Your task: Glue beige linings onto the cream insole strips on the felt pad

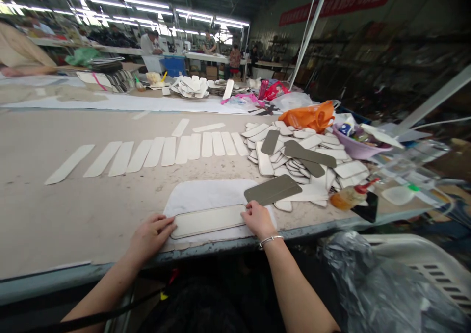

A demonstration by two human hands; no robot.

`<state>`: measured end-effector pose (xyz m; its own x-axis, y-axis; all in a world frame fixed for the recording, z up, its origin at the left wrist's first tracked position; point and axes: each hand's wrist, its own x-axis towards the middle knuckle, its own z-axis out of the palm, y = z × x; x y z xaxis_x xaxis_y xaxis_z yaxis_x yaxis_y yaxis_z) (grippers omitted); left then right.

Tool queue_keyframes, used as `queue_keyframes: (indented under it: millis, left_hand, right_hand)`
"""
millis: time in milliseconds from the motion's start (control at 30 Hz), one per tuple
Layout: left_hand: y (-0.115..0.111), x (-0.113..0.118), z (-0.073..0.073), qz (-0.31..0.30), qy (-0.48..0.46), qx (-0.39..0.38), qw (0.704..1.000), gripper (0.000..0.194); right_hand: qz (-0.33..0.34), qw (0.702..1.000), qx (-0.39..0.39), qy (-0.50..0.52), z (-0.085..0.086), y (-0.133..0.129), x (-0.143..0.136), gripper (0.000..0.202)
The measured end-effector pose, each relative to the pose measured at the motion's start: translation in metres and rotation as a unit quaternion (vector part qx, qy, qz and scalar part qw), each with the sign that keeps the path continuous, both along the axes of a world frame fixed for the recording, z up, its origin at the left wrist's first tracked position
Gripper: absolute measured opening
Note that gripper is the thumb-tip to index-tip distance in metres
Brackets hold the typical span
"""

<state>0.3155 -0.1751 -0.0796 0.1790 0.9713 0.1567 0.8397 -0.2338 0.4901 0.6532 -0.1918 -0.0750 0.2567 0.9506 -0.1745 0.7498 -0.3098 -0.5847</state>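
Observation:
A long cream panel with rounded corners and a dark edge (pixel 209 221) lies on a white sheet (pixel 206 194) near the table's front edge. My left hand (pixel 151 236) pinches its left end, fingers together. At the panel's right end, my right hand (pixel 258 218), with a bracelet at the wrist, grips the upper corner between thumb and fingers. Just beyond that hand lie grey-green panels (pixel 273 190), overlapping each other. A row of several cream strips (pixel 168 151) stretches across the table farther back.
A heap of cream pieces (pixel 340 155) covers the right side, beside an orange bag (pixel 309 117), a lilac basin (pixel 358 145) and a red-tipped bottle of amber liquid (pixel 348 198). A plastic-lined basket (pixel 423 254) stands below at right. Other people are in the background.

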Motion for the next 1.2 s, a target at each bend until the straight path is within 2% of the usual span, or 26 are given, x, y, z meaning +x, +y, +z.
queue_keyframes:
  millis: [367, 567, 667, 833, 1067, 1200]
  left_hand:
    - [0.000, 0.005, -0.004, 0.004, 0.021, -0.004, 1.000, 0.036]
    - [-0.008, 0.000, -0.011, 0.011, -0.015, 0.064, 0.998, 0.038]
    - [-0.010, -0.003, -0.015, -0.028, -0.054, 0.114, 0.992, 0.036]
    - [-0.015, -0.008, -0.018, -0.166, -0.033, 0.115, 0.979, 0.023]
    - [-0.017, -0.005, -0.014, -0.171, -0.015, 0.135, 0.976, 0.026]
    - [-0.017, -0.007, -0.016, -0.176, -0.003, 0.141, 0.974, 0.025]
  right_hand:
    - [-0.004, 1.000, 0.010, 0.001, 0.000, -0.001, -0.001, 0.016]
    - [0.002, 1.000, 0.000, -0.007, 0.002, -0.001, -0.003, 0.015]
    - [0.003, 1.000, -0.011, -0.016, 0.002, 0.000, -0.003, 0.017]
    - [0.010, 1.000, -0.005, -0.018, 0.001, 0.000, -0.002, 0.015]
    - [0.015, 1.000, -0.001, -0.020, 0.001, -0.001, -0.002, 0.013]
    - [0.004, 1.000, -0.002, -0.017, 0.001, -0.001, -0.002, 0.014]
